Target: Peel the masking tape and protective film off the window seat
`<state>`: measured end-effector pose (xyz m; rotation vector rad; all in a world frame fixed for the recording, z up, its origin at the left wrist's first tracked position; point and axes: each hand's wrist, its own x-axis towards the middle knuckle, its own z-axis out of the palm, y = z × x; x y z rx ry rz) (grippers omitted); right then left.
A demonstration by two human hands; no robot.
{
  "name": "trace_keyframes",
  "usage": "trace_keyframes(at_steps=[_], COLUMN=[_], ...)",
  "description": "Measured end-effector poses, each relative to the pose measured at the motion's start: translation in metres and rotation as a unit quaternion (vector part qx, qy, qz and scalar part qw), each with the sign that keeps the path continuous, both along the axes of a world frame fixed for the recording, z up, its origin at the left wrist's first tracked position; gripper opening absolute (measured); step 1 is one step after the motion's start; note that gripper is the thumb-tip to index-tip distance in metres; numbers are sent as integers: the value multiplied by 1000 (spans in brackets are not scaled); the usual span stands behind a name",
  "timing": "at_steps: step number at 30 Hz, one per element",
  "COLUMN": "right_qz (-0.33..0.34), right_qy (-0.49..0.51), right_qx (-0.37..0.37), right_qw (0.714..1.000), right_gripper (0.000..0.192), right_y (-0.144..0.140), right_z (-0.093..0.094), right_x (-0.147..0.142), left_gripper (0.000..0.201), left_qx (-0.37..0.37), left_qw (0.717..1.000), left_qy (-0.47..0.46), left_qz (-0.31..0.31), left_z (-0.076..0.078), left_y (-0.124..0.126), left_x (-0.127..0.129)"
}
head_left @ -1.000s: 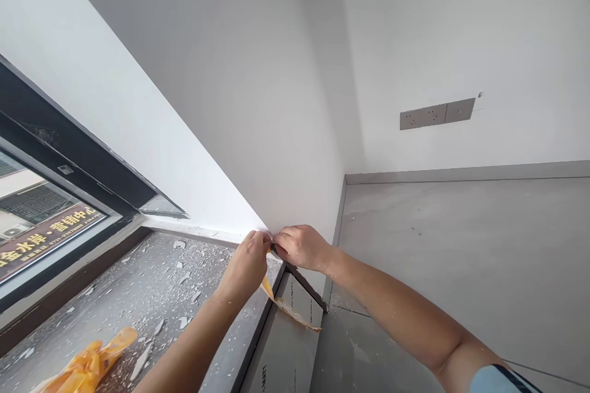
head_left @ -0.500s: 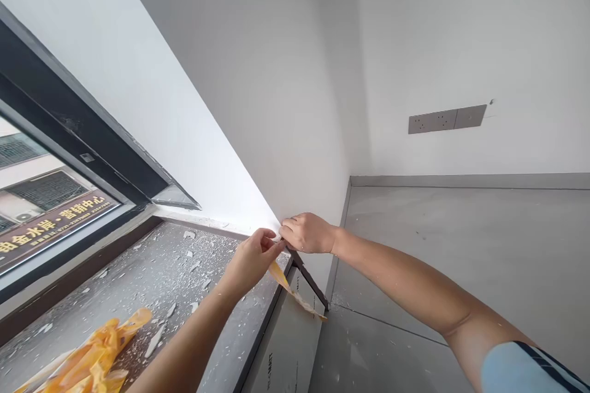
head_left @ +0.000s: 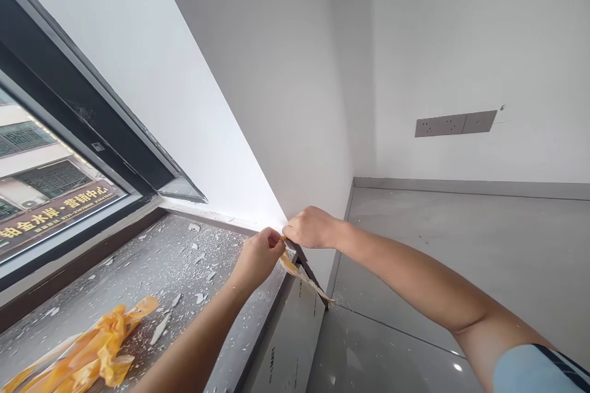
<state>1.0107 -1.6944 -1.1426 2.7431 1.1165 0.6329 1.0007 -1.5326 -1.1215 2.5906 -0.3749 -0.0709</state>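
Observation:
At the outer corner where the white wall meets the sill's end, my left hand (head_left: 260, 258) is closed in a pinch on a strip of yellow masking tape (head_left: 289, 265). Its loose length, with whitish residue on it, hangs down over the dark edge trim (head_left: 311, 273). Right beside it, my right hand (head_left: 310, 227) is closed, fingertips against the corner. A bit of orange shows between the two hands; what the right fingers grip is hidden. On the sill (head_left: 221, 313) lies a crumpled heap of yellow tape (head_left: 99, 350).
White flakes (head_left: 160, 330) and dust litter the sill. A dark-framed window (head_left: 92, 116) stands at left. A grey socket panel (head_left: 456, 123) is on the far wall above the skirting (head_left: 461, 187). Grey floor tiles (head_left: 415, 258) spread at right.
The view has shifted slightly, moving the scene right in the picture. My hands have drawn a little apart, and the orange bit now shows between them. The hanging tape still dangles.

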Motion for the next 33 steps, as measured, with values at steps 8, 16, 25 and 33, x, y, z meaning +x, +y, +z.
trace_keyframes(at_steps=[8, 16, 25, 33], right_qz=[22, 23, 28, 44], right_qy=[-34, -64, -73, -81], right_qx=[-30, -30, -72, -89], right_qw=[999, 997, 994, 992], right_gripper=[22, 22, 23, 23], right_y=[1, 1, 0, 4], right_z=[-7, -12, -12, -6], right_x=[5, 11, 13, 14], left_gripper=[7, 12, 10, 14], left_qx=[40, 135, 172, 190], left_qw=[996, 977, 970, 964], left_qy=[-41, -97, -105, -110], left_qz=[-63, -134, -139, -151], left_z=[7, 20, 26, 42], left_y=[2, 7, 11, 18], left_x=[13, 23, 27, 35])
